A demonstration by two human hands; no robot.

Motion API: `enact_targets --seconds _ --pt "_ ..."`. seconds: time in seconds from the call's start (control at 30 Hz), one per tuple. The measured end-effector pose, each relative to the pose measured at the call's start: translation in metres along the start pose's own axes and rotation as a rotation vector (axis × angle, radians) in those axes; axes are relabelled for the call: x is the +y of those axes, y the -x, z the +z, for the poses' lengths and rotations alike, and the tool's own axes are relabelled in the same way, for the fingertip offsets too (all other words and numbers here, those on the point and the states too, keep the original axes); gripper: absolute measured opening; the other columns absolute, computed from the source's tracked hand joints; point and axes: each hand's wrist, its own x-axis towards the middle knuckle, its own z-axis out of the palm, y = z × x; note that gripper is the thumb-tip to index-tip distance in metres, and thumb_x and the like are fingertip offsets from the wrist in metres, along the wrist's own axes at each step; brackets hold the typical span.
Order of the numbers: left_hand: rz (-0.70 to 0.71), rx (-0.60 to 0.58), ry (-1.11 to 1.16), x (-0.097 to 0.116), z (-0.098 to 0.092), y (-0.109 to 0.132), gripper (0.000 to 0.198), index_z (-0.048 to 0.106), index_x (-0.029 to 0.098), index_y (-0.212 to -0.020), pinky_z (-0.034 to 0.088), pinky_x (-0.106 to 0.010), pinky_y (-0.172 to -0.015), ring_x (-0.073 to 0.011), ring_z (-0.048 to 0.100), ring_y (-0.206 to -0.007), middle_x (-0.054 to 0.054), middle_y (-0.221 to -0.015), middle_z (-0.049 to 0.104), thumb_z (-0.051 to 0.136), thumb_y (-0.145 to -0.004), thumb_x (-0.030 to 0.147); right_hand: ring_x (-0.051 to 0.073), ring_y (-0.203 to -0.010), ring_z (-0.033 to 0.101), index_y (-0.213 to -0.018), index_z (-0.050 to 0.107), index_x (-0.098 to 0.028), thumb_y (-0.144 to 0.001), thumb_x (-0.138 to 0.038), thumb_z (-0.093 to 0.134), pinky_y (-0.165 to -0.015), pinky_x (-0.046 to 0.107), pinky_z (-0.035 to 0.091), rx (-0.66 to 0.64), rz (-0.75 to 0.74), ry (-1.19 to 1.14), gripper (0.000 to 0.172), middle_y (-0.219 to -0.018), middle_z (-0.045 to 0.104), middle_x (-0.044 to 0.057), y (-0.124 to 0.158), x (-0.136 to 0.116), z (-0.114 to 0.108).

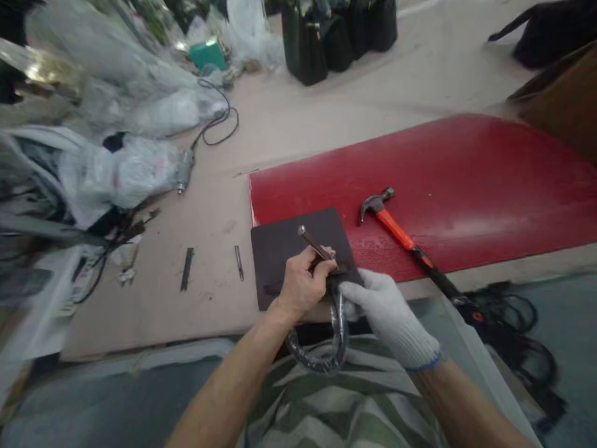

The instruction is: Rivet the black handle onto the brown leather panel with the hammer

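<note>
My bare left hand (303,280) is closed around a metal rod-like punch (306,236), its shiny end tilted up and away from me. My right hand (387,305) wears a white knit glove and grips one end of a dark curved handle (321,364) wrapped in clear plastic. The handle loops down over the table edge toward my lap. Both hands meet over a dark flat pad (280,249); the punch's lower tip is hard to make out. A claw hammer (396,230) with an orange and black grip lies to the right.
The pad partly overlaps a red sheet (466,186). A small metal punch (239,262) and a dark flat strip (186,269) lie to the left. Beyond are a corded tool (185,169), plastic-wrapped items (144,168) and black bags (303,50). A brown item (559,99) stands far right.
</note>
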Motion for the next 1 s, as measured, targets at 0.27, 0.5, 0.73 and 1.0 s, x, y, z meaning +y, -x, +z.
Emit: enact_targets --seconds 0.27,0.5,0.73,1.0 --pt "0.185 -0.024 -0.17 -0.013 0.009 0.005 0.015 0.07 0.019 -0.103 0.061 -0.033 -0.095 -0.0215 0.076 -0.103 -0.008 -0.108 0.079 0.063 -0.089 0.016 0.019 -0.062 0.061 -0.072 0.062 -0.02 -0.089 -0.036 0.054 -0.055 0.028 0.036 0.088 -0.076 0.686 0.025 -0.067 0.068 0.005 0.006 -0.008 -0.015" --pt "0.357 -0.03 -0.251 -0.017 0.01 0.009 0.017 0.067 0.017 -0.107 0.061 -0.035 -0.098 -0.0229 0.075 -0.109 -0.011 -0.111 0.078 0.064 -0.091 0.015 0.021 -0.071 0.062 -0.068 0.06 -0.02 -0.098 -0.045 0.052 -0.059 0.032 0.027 0.093 -0.054 1.205 0.039 -0.074 0.069 0.008 0.016 -0.016 -0.024" --pt "0.375 -0.043 -0.264 -0.019 0.012 0.01 0.021 0.066 0.018 -0.112 0.06 -0.037 -0.101 -0.0233 0.073 -0.112 -0.011 -0.115 0.076 0.063 -0.091 0.015 0.024 -0.078 0.065 -0.1 0.069 -0.022 -0.098 -0.045 0.053 -0.067 0.033 0.037 0.453 -0.193 1.266 0.028 -0.09 0.071 0.008 0.028 -0.038 -0.075" --pt "0.256 -0.085 -0.249 -0.015 0.012 0.009 0.022 0.069 0.02 -0.11 0.06 -0.036 -0.1 -0.0221 0.075 -0.108 -0.008 -0.114 0.078 0.066 -0.089 0.012 0.033 -0.094 0.064 -0.119 0.062 -0.013 -0.101 -0.041 0.048 -0.069 0.036 0.041 0.506 -0.22 1.692 0.036 -0.105 0.063 0.017 -0.001 -0.04 -0.103"
